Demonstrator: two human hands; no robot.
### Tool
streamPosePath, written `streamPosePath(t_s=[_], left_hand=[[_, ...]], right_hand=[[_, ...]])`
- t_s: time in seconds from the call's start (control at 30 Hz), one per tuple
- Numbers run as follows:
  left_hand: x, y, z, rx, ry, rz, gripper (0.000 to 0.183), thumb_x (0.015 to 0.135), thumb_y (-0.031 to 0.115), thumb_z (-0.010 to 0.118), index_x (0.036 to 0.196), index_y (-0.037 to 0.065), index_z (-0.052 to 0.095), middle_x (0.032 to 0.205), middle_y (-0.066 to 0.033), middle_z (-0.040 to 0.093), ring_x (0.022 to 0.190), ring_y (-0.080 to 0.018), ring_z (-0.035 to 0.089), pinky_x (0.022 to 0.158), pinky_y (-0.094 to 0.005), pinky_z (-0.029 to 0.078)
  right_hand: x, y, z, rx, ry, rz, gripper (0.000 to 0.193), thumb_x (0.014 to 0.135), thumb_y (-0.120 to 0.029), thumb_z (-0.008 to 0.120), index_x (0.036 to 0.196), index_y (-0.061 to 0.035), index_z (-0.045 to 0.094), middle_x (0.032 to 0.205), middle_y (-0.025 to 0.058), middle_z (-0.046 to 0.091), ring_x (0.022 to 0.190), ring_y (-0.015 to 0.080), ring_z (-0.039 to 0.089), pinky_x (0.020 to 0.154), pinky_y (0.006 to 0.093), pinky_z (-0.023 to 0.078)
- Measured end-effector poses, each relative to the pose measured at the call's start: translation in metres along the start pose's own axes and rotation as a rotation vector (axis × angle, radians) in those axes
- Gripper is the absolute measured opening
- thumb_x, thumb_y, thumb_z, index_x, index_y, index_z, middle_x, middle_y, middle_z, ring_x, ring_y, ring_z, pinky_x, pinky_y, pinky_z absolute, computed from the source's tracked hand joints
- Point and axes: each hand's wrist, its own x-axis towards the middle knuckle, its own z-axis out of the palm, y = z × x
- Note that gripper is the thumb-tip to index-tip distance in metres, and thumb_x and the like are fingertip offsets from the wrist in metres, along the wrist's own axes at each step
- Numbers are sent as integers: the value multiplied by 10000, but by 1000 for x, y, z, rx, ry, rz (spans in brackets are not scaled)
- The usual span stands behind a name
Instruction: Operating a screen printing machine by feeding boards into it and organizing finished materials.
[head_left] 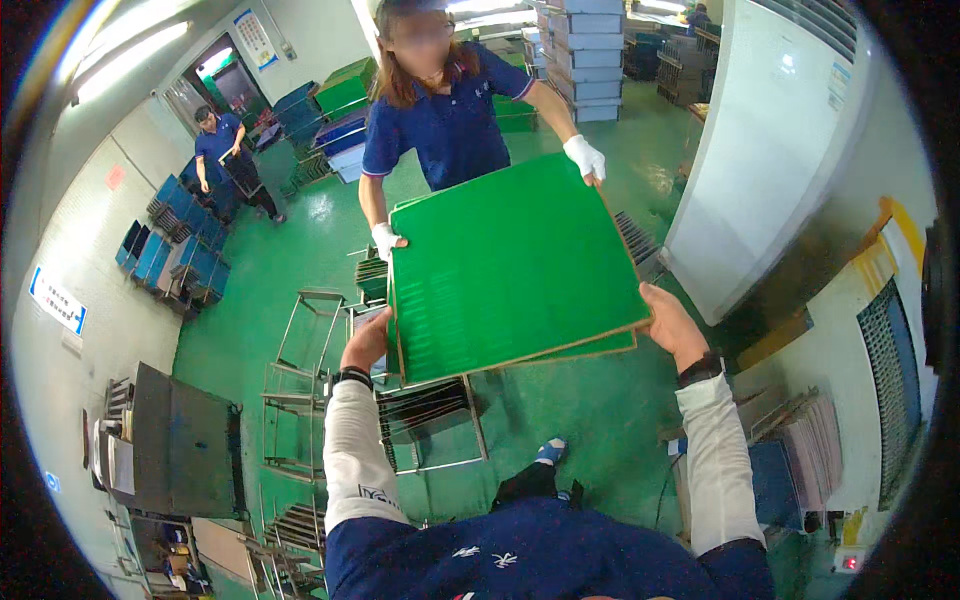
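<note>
So the green boards (515,270) are up in the air near mid-view, a touch toward 1 o'clock, and two people have hold of them. The wearer's left hand (367,340) is gripping the edge at about 8 on the boards, and the right hand (672,325) has the corner between 3 and 4. Both are curled round the edges, though I can't tell what the fingers underneath are doing. A co-worker (440,130) at 12 o'clock grips the far side with white-gloved hands (386,241), one between 9 and 10, the other at 1.

At least two boards in there, not lined up: a lower one pokes out around 5. Total count, no clue.

I'd call this the shared-carry step, maybe a handover; can't tell who's giving. Next move calls for all four hands staying firm and the boards kept together, imo, since that offset one could slide. I'd also watch the metal rack (298,398) at 8 and the white panel (765,160) at 2. Another person (222,155) is at 10, well apart.
</note>
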Motion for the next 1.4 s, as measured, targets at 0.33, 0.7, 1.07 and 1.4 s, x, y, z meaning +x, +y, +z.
streamPosePath(t_s=[0.33, 0.7, 1.07, 1.4], left_hand=[[7, -2, 82, 39, 98, -109, 443, 920, 300, 582, 1241, -4, 543, 1186, -97, 601, 1047, -204, 587, 919, -324, 451], [4, -54, 239, -34, -260, -434, 468, 890, 326, 598, 1251, 40, 517, 1146, -110, 608, 983, -251, 614, 840, -383, 521], [-11, -210, 535, 381, -813, -517, 337, 885, 202, 625, 1179, 48, 564, 1027, -54, 641, 926, -171, 628, 802, -340, 528], [-82, -341, 762, 563, -979, -651, 344, 874, 244, 671, 1155, 72, 571, 923, 0, 622, 772, -117, 612, 660, -298, 527]], right_hand=[[8, -17, -8, -256, 67, -32, 422, 854, -46, 606, 1264, 20, 531, 1179, 48, 606, 1033, 134, 572, 873, 295, 474], [-238, 88, -123, -339, 765, 36, 553, 811, -238, 684, 1282, 6, 526, 1231, 81, 588, 1105, 195, 512, 959, 342, 382], [-543, 127, -141, 90, 1195, -184, 602, 810, -62, 643, 1369, 10, 434, 1239, 44, 580, 1095, 198, 554, 960, 327, 425], [-713, 160, -272, 286, 1394, -133, 414, 866, -29, 555, 1278, -17, 508, 1120, 57, 633, 938, 182, 631, 841, 352, 520]])
